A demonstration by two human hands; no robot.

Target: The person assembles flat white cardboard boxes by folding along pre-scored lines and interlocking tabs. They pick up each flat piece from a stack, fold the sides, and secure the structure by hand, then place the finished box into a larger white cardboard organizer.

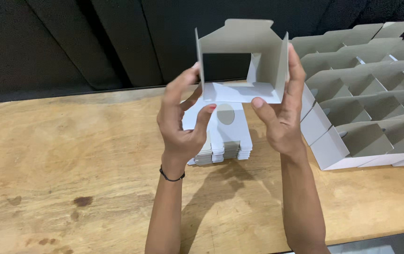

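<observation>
I hold a half-folded grey-and-white cardboard box (239,56) up in front of me with both hands. My left hand (180,122) grips its left wall, thumb pressing the bottom flap. Its right wall is gripped by my right hand (282,113), fingers along the outside and thumb under the bottom flap. The box is open toward me, with a top flap standing up. Directly below on the wooden table (70,160) lies a stack of flat white box blanks (225,141) with an oval cut-out on the top sheet.
Several folded open boxes (366,94) are nested in rows at the right side of the table. A dark curtain (93,42) hangs behind the table. The table's near edge runs along the bottom right.
</observation>
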